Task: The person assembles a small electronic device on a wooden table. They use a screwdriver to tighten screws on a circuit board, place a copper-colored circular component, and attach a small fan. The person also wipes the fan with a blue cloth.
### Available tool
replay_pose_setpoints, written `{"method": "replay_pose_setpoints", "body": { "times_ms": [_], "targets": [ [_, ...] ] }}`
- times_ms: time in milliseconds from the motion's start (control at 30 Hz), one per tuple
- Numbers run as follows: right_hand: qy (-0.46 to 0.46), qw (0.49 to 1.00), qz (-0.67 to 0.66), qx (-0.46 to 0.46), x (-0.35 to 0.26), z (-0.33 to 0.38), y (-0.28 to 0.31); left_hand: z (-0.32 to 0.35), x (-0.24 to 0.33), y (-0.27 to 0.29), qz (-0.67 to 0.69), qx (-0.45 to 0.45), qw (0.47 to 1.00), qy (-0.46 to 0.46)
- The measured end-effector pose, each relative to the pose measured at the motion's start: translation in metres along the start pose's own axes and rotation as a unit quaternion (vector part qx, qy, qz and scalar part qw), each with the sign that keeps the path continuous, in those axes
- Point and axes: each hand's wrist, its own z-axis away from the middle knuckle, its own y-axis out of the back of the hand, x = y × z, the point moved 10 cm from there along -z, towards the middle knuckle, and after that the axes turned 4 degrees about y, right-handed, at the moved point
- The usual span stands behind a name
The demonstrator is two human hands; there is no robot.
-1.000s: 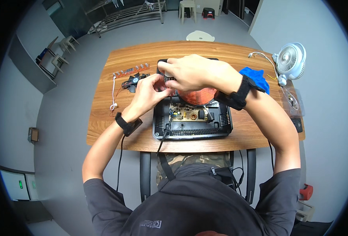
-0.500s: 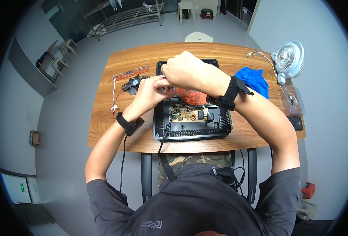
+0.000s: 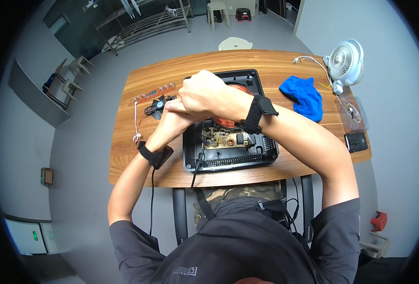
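Both hands meet above the upper left part of an opened induction cooker's black casing (image 3: 233, 163). My right hand (image 3: 204, 93) is closed, its knuckles up; whatever its fingers grip is out of sight. Below and left of it, my left hand (image 3: 174, 120) has its thumb against the right hand, while its other fingers are hidden. Inside the casing, a round copper-red coil (image 3: 226, 123) shows partly behind my right wrist. Nearer me lies a tan circuit board (image 3: 214, 138) with several parts. A black cooling fan (image 3: 158, 107) lies just left of my hands.
An orange strip board (image 3: 153, 93) with a white cable (image 3: 135, 124) lies left on the wooden table (image 3: 171, 178). A blue cloth (image 3: 304, 97), a white desk fan (image 3: 346, 61), a clear plastic tray (image 3: 356, 113) and a black box-like item (image 3: 356, 141) are at right.
My right hand has moved slightly left and down, turning further over the left hand. My right forearm has shifted off the blue cloth. The whole view has also shifted a little.
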Motion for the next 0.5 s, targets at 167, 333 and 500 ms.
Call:
{"method": "replay_pose_setpoints", "body": {
  "times_ms": [167, 333, 500],
  "targets": [
    [0.105, 0.986, -0.033, 0.125, -0.003, 0.012, 0.003, 0.000, -0.016, 0.008, 0.067, 0.006, 0.997, 0.038],
    [0.108, 0.990, -0.020, 0.089, -0.001, 0.004, -0.002, 0.001, -0.014, -0.001, 0.087, -0.008, 0.995, 0.054],
    [0.020, 0.997, 0.027, 0.071, -0.001, -0.005, -0.005, -0.004, -0.005, 0.005, 0.026, 0.011, 0.997, 0.076]
  ]
}}
